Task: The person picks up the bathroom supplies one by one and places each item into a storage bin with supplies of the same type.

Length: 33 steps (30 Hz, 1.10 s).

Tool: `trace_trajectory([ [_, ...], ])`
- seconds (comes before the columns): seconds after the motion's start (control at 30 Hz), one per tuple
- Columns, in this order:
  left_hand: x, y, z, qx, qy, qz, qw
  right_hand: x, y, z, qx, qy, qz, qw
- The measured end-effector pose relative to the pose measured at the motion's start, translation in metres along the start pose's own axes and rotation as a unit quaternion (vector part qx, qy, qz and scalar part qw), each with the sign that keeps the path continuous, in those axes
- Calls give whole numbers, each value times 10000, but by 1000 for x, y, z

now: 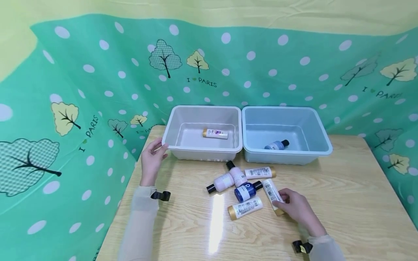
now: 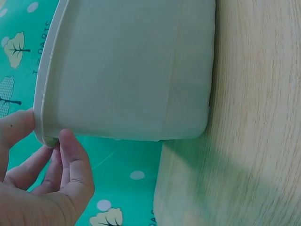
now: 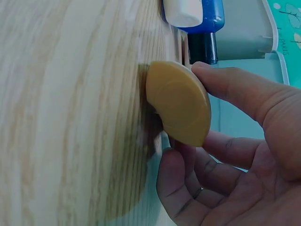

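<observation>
At the front left corner of the light grey plastic bin (image 1: 202, 149), my left hand (image 1: 152, 159) pinches the rim between thumb and fingers. The left wrist view shows these fingers (image 2: 75, 162) at the bin's lip. My right hand (image 1: 298, 208) holds a white squeeze tube (image 1: 271, 190) near its gold cap (image 3: 181, 103), thumb on one side and fingers on the other. That tube lies at or just over the table; its contact there is hard to tell. Left of it are a dark blue bottle (image 1: 245, 193) with a black cap and another white tube (image 1: 246, 208).
A light blue bin (image 1: 287, 153) stands right of the grey one, with a blue bottle (image 1: 275, 145) inside. One gold-capped tube (image 1: 217, 134) lies in the grey bin. Two pale pink bottles (image 1: 223, 182) and a third loose white tube (image 1: 258, 173) lie on the wooden table (image 1: 183, 224).
</observation>
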<state>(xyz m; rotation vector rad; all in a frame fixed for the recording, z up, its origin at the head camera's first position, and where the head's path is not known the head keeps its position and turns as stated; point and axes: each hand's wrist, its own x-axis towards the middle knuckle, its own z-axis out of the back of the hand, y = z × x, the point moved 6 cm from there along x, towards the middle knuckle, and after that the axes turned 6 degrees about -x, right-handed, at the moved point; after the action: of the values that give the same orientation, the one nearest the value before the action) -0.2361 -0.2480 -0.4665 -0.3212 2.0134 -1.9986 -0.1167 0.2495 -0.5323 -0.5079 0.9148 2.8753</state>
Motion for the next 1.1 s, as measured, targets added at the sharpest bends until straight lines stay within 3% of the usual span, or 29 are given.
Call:
trace_trajectory([
  [0.27, 3, 1, 0, -70, -11, -11, 10000, 1, -2, 3, 284, -91, 52, 9995],
  [0.7, -1, 0, -1, -195, -9, -16, 9998, -4, -16, 5, 1785, 132, -472, 9827],
  [0.93, 0, 1, -1, -187, -23, 32, 9998, -8, 5, 23, 2145, -99, -245, 9764],
  [1.1, 0, 1, -2, -189, -19, 97, 9998, -7, 29, 42, 2300, -296, 228, 9725],
])
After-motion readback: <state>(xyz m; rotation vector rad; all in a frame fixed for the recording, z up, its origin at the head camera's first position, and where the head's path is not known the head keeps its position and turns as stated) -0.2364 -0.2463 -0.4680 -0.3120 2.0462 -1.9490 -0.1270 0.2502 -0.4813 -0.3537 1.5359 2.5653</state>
